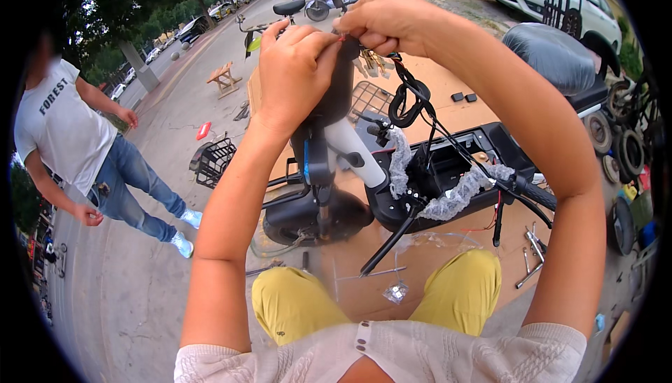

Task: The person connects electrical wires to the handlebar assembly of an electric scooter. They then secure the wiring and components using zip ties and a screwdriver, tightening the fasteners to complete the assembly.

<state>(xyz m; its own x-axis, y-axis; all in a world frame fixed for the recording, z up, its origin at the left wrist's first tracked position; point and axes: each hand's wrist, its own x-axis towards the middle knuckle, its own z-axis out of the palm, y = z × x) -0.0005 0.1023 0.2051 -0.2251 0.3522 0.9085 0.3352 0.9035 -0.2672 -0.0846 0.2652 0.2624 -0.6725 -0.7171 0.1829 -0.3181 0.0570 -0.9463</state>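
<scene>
My left hand (297, 68) and my right hand (392, 22) meet high in front of me, fingertips pinched close together. Between them shows a tiny bit of red, apparently a thin wire; the fingers hide most of it. Coloured wire ends and a looped black cable (409, 103) hang just below my right hand. Beneath my left hand is a dark rounded part (332, 96) of a partly dismantled electric scooter. Below that are its white frame tube (353, 152) and black wheel with fender (315, 218). The handlebar, partly in bubble wrap (458, 197), lies across the open black body (462, 159).
Cardboard (378, 288) lies under the scooter, with wrenches (533, 257) at right. A black basket (213, 162) and wooden stool (224, 78) stand left. A person in a white shirt (77, 124) is nearby. Tyres (626, 141) and a plastic-wrapped seat (549, 57) are at right.
</scene>
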